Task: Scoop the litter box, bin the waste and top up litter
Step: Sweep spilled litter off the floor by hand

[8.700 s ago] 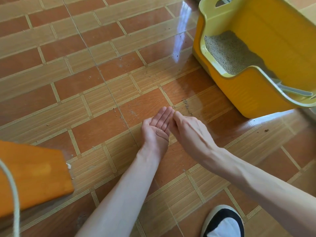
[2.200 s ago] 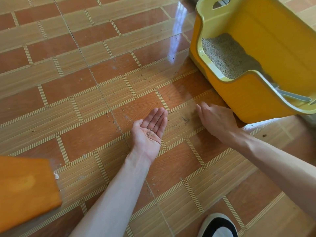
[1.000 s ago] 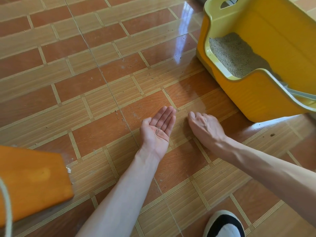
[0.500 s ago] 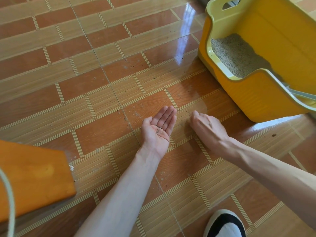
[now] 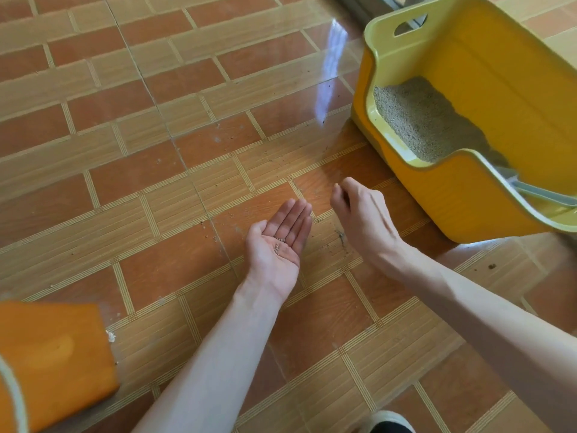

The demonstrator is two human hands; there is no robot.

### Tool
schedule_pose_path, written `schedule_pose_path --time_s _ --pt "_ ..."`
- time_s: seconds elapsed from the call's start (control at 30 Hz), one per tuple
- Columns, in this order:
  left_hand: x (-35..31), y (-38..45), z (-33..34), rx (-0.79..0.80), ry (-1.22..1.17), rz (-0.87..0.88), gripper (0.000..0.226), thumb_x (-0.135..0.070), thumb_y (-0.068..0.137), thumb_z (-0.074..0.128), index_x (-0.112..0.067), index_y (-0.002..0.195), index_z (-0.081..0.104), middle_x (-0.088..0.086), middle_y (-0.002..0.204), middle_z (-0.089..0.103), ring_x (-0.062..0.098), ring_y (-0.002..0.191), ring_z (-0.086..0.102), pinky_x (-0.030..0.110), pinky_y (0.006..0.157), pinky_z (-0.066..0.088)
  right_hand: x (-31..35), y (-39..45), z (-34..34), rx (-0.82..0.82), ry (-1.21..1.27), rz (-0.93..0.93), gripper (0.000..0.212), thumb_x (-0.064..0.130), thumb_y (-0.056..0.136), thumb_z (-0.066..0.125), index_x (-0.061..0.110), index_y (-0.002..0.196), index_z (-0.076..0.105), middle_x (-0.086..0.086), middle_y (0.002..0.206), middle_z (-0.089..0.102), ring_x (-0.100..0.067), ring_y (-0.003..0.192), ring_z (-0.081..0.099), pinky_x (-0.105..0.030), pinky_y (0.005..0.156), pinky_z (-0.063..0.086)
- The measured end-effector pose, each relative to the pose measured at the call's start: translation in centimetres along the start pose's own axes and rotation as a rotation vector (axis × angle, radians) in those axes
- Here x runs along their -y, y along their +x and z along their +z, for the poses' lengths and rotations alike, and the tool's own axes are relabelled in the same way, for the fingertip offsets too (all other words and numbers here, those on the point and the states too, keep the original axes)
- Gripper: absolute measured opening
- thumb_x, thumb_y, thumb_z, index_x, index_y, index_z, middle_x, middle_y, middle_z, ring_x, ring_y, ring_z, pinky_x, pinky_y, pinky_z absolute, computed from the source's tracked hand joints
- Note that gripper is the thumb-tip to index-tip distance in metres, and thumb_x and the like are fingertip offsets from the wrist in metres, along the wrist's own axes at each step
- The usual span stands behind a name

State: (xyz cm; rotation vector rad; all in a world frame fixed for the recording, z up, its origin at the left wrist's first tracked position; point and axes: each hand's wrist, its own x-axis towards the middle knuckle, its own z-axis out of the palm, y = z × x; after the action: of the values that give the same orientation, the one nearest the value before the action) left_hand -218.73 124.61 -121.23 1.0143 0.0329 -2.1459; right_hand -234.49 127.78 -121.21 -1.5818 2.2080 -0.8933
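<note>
A yellow litter box stands on the tiled floor at the right, with grey litter heaped inside and a grey scoop leaning at its near right end. My left hand lies palm up just above the floor, fingers together, with a few spilled litter grains in the palm. My right hand hovers right beside it, palm down, fingertips curled inward; whether they pinch grains I cannot tell. More stray grains lie on the tile between the hands.
An orange object with a pale cord lies on the floor at the lower left. The toe of a black-and-white shoe shows at the bottom edge. Small dark specks dot the tiles near the box.
My right hand has lifted off the floor and its fingers have curled in. The left palm has stayed in place with the grains. The view has shifted slightly.
</note>
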Motion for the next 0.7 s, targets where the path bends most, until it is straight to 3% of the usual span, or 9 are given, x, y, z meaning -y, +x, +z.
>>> schedule_pose_path --time_s 0.17,0.3,0.43,0.7 --pt "-1.5 -1.7 2.3 -0.072 -0.001 -0.014 0.053 -0.023 0.111 0.024 0.005 0.118 0.069 0.022 0.119 0.075 0.033 0.112 0.074 0.039 0.100 0.055 1.7 1.2 -1.7 -0.003 0.101 0.135 0.038 0.023 0.106 0.042 0.003 0.074 0.039 0.005 0.062 0.038 -0.007 0.053 0.026 -0.030 0.047 0.030" --pt "-3.9 -5.0 6.5 -0.122 0.004 -0.036 0.053 -0.022 0.111 0.024 0.006 0.119 0.068 0.023 0.119 0.075 0.034 0.111 0.074 0.040 0.100 0.055 4.9 2.0 -5.7 0.016 0.106 0.186 0.037 0.023 0.105 0.043 0.005 0.072 0.037 0.006 0.063 0.034 -0.009 0.054 0.025 -0.024 0.048 0.028" --pt "-6.7 -9.7 12.7 -0.142 -0.030 -0.037 0.056 -0.024 0.112 0.022 0.006 0.119 0.068 0.023 0.121 0.074 0.034 0.111 0.074 0.041 0.099 0.055 10.0 3.1 -12.3 0.028 0.141 0.246 0.037 0.022 0.105 0.043 0.016 0.071 0.032 0.007 0.063 0.030 -0.009 0.054 0.025 -0.021 0.048 0.029" --pt "-13.5 -23.0 28.2 -0.168 -0.067 -0.023 0.055 -0.022 0.112 0.021 0.006 0.120 0.068 0.022 0.122 0.074 0.033 0.112 0.074 0.042 0.094 0.060 23.4 5.9 -27.8 0.038 0.183 0.332 0.039 0.025 0.105 0.043 0.007 0.071 0.040 0.002 0.062 0.038 -0.011 0.055 0.027 -0.029 0.050 0.030"
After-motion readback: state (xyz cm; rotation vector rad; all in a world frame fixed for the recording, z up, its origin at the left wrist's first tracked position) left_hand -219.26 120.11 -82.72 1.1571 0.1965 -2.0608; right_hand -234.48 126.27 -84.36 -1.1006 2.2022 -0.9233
